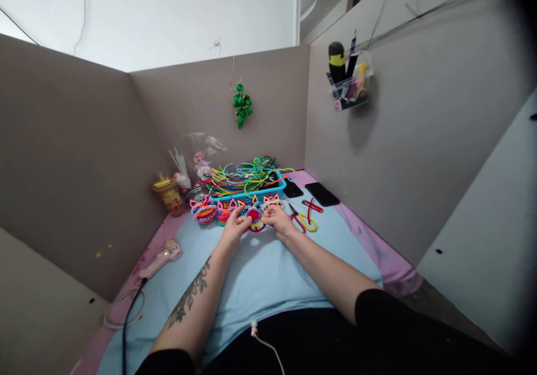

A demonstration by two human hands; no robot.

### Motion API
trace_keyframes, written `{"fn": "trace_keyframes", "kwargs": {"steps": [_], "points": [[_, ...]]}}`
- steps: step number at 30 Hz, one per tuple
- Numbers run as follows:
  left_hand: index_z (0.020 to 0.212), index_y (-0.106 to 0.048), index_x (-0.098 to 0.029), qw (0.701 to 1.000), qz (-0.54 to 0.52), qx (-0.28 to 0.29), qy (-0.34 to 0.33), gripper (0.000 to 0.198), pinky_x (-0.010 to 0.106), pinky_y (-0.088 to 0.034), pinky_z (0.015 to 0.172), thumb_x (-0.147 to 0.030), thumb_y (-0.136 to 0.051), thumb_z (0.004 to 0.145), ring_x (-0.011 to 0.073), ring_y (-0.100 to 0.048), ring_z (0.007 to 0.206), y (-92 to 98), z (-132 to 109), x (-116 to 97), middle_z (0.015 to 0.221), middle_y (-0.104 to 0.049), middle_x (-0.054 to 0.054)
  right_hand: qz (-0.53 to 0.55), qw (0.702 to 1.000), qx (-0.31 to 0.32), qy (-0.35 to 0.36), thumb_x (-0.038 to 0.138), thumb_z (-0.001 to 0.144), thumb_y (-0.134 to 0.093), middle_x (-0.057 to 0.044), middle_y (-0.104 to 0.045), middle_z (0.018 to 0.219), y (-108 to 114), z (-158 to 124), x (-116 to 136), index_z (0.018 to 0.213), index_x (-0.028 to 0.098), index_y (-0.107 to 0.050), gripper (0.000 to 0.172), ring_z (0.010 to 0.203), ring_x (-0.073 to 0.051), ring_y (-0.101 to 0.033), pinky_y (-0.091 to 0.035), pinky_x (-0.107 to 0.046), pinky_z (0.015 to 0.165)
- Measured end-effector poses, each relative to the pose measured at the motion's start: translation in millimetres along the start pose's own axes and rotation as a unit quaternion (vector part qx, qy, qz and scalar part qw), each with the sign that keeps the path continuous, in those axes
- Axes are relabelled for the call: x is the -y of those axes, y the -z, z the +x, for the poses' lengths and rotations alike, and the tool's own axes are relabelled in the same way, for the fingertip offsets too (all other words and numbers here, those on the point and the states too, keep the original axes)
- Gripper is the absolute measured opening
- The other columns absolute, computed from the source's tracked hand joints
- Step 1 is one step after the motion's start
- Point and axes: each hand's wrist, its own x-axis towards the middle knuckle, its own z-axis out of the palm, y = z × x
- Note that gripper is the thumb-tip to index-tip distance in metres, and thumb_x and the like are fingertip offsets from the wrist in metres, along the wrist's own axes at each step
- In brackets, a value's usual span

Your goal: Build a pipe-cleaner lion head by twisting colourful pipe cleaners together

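Note:
Between my two hands is a small round pipe-cleaner piece (255,216) with a red and purple middle and a yellow and red rim. My left hand (236,228) pinches its left side with thumb and fingers. On its right side, the fingertips of my right hand (280,222) are closed in a pinch. Just behind the hands stands a row of fuzzy animal heads, among them a pink and orange one (203,211) on the left and a whitish one (272,200) on the right. Scissors (302,218) with red and yellow handles lie right of my right hand.
A blue basket (280,187) heaped with colored pipe cleaners (235,180) stands at the back. Left are a drink cup (170,196) and a pink glue gun (161,259) with a cable. Two dark phones (322,194) lie at right. A holder (352,100) hangs on the right panel.

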Motion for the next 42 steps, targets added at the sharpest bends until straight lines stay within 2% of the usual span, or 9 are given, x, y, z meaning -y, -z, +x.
{"fn": "trace_keyframes", "kwargs": {"steps": [3, 6, 11, 18, 25, 29, 34, 38, 42], "points": [[0.105, -0.052, -0.016, 0.993, 0.023, -0.098, -0.063, 0.058, 0.024, -0.043, 0.066, -0.037, -0.077, 0.057, 0.0117, -0.058, 0.069, 1.9, 5, 4, 0.078, -0.062, 0.002, 0.033, 0.997, -0.064, -0.002, 0.013, 0.038, -0.073, 0.009, -0.048, 0.054, 2, 2, 0, 0.059, 0.020, -0.037, 0.041, 0.049, -0.006, -0.042, -0.026, -0.020, 0.049], [0.087, -0.054, -0.016, 0.985, 0.061, -0.158, -0.044, 0.047, 0.021, -0.039, 0.056, -0.038, -0.078, 0.053, 0.0101, -0.055, 0.063, -0.5, 5, 7, 0.072, -0.059, 0.000, 0.079, 0.991, -0.108, -0.009, 0.013, 0.038, -0.073, 0.009, -0.046, 0.057, 4, 3, -2, 0.059, 0.020, -0.036, 0.043, 0.049, -0.006, -0.041, -0.025, -0.020, 0.047], [0.103, -0.051, -0.018, 0.998, -0.015, -0.053, 0.042, 0.061, 0.022, -0.039, 0.057, -0.033, -0.081, 0.052, 0.0112, -0.057, 0.063, -11.7, -3, 11, 0.083, -0.065, 0.004, 0.128, 0.989, -0.074, 0.004, 0.015, 0.039, -0.074, 0.010, -0.043, 0.055, -2, -1, -4, 0.059, 0.020, -0.032, 0.047, 0.048, -0.005, -0.039, -0.024, -0.019, 0.046], [0.117, -0.045, -0.017, 0.998, -0.050, -0.011, -0.039, 0.069, 0.028, -0.042, 0.076, -0.029, -0.078, 0.058, 0.0156, -0.062, 0.074, -8.6, 1, 10, 0.078, -0.067, 0.003, 0.101, 0.994, -0.008, 0.036, 0.019, 0.043, -0.074, 0.009, -0.041, 0.059, -10, -7, 0, 0.062, 0.021, -0.031, 0.047, 0.051, -0.006, -0.039, -0.028, -0.019, 0.048], [0.120, -0.041, -0.019, 0.997, 0.001, 0.040, -0.071, 0.070, 0.027, -0.043, 0.072, -0.026, -0.077, 0.059, 0.0158, -0.061, 0.076, -4.5, 2, 5, 0.083, -0.065, 0.003, 0.052, 0.995, 0.017, 0.089, 0.022, 0.047, -0.074, 0.008, -0.041, 0.058, -12, -12, 7, 0.062, 0.021, -0.028, 0.048, 0.053, -0.008, -0.039, -0.033, -0.023, 0.054], [0.133, -0.031, -0.023, 0.994, -0.007, 0.071, -0.078, 0.087, 0.026, -0.043, 0.072, -0.023, -0.078, 0.059, 0.0155, -0.060, 0.078, 4.2, 2, 0, 0.090, -0.064, 0.004, -0.018, 0.986, 0.068, 0.154, 0.023, 0.058, -0.071, 0.007, -0.049, 0.059, -14, -19, 11, 0.063, 0.022, -0.030, 0.042, 0.056, -0.010, -0.042, -0.037, -0.026, 0.061], [0.126, -0.044, -0.019, 0.993, -0.090, 0.044, -0.055, 0.070, 0.027, -0.043, 0.075, -0.029, -0.074, 0.064, 0.0136, -0.059, 0.075, 12.9, 2, -5, 0.084, -0.063, 0.003, -0.131, 0.969, 0.079, 0.196, 0.024, 0.064, -0.069, 0.004, -0.056, 0.066, -10, -23, 10, 0.063, 0.022, -0.033, 0.036, 0.062, -0.013, -0.047, -0.039, -0.029, 0.066], [0.112, -0.055, -0.017, 0.994, -0.105, -0.001, -0.014, 0.049, 0.024, -0.043, 0.062, -0.038, -0.068, 0.070, 0.0117, -0.056, 0.062, 15.8, 1, -8, 0.072, -0.062, 0.002, -0.171, 0.965, 0.103, 0.171, 0.025, 0.063, -0.069, 0.003, -0.057, 0.067, -9, -22, 10, 0.062, 0.022, -0.038, 0.032, 0.064, -0.014, -0.049, -0.039, -0.029, 0.066], [0.106, -0.057, -0.018, 0.993, -0.115, 0.003, -0.011, 0.045, 0.022, -0.042, 0.058, -0.029, -0.072, 0.065, 0.0102, -0.055, 0.059, 18.6, 1, -5, 0.071, -0.062, 0.001, -0.142, 0.973, 0.114, 0.143, 0.027, 0.061, -0.071, 0.003, -0.057, 0.065, -8, -19, 9, 0.062, 0.022, -0.037, 0.035, 0.061, -0.013, -0.049, -0.039, -0.028, 0.063]]}}
